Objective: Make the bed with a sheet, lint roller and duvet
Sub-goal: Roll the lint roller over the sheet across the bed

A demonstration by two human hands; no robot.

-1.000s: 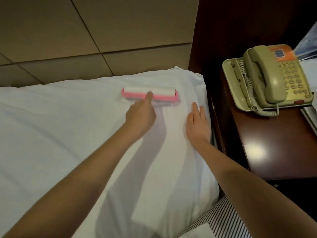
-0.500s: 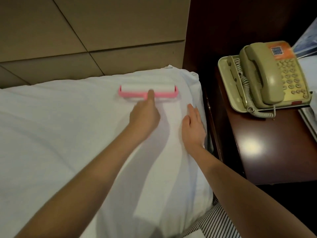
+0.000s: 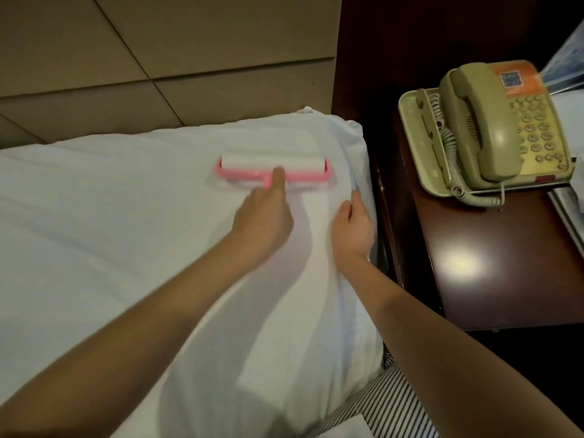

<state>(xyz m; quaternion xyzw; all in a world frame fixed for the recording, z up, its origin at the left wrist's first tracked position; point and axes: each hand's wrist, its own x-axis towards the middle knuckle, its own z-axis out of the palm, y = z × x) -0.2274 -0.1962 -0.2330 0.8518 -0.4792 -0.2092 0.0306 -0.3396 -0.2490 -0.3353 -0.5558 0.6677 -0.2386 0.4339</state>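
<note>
The white sheet (image 3: pixel 94 248) is filling the left and centre of the view, lying mostly smooth with soft creases and bunching into a small peak at its far right corner; behind it, tan wall panels (image 3: pixel 158 58) are running across the top, split by dark seams. To the right, a dark glossy nightstand (image 3: pixel 489 263) is standing just beside the sheet's edge, catching 1 bright patch of reflected light on its top. A beige corded telephone (image 3: pixel 493 143) is sitting on the far part of that nightstand, handset resting in its cradle, coiled cord looping down the left side, an orange label showing above the keypad. At the bottom right, a strip of black-and-white striped fabric (image 3: pixel 379 403) is peeking out below the sheet.

Now to the action: the lint roller (image 3: pixel 273 170) is lying on the sheet near the far right corner, its white roll sitting crosswise in a pink frame, well short of the sheet's right edge. The left hand (image 3: pixel 265 222) is gripping it from the near side, fingers curled over the handle and hiding most of it, index finger stretching forward along the pink stem and touching the frame. The right hand (image 3: pixel 352 229) is lying just beside it, on the sheet's right margin, holding nothing, fingers straight and pointing away, palm pressing the fabric; both bare forearms are reaching in from the bottom corners.
</note>
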